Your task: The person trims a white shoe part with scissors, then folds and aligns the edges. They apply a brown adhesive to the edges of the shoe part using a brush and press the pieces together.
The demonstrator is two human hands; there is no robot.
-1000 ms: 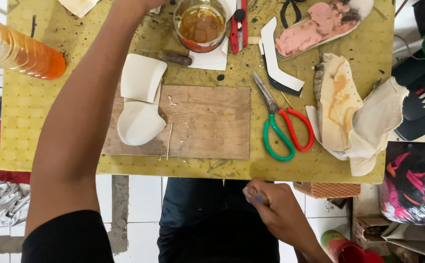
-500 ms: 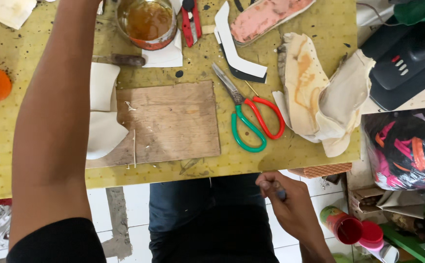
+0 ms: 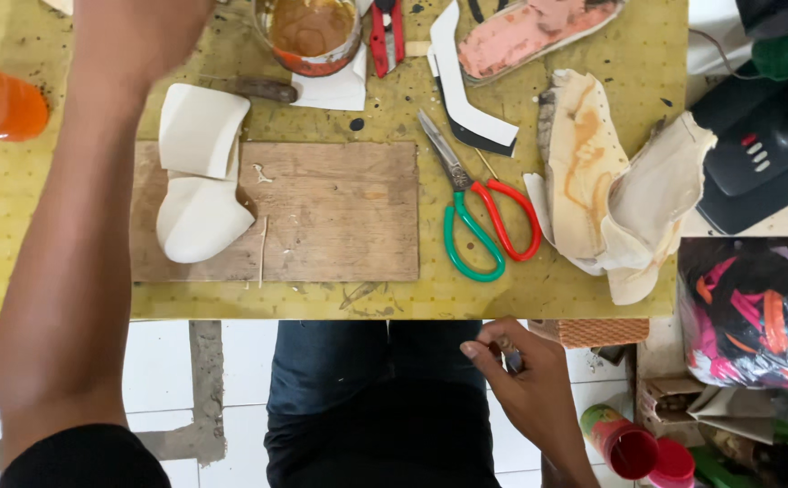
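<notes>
Your right hand (image 3: pixel 525 384) pinches a small dark object (image 3: pixel 511 360), too small to identify, below the table's (image 3: pixel 593 303) near edge. Left hand is out of frame, grip unknown

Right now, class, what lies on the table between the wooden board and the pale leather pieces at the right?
In the head view, scissors with one green and one red handle lie there.

The left hand is cut off by the far edge, only its forearm (image 3: pixel 96 226) in view; the small dark thing (image 3: pixel 511 359) pinched in the right hand (image 3: pixel 530 389) is too small to tell; the orange bottle (image 3: pixel 1 107) runs off the left edge; the glue tin (image 3: pixel 311 32) is clipped at the far edge.
</notes>
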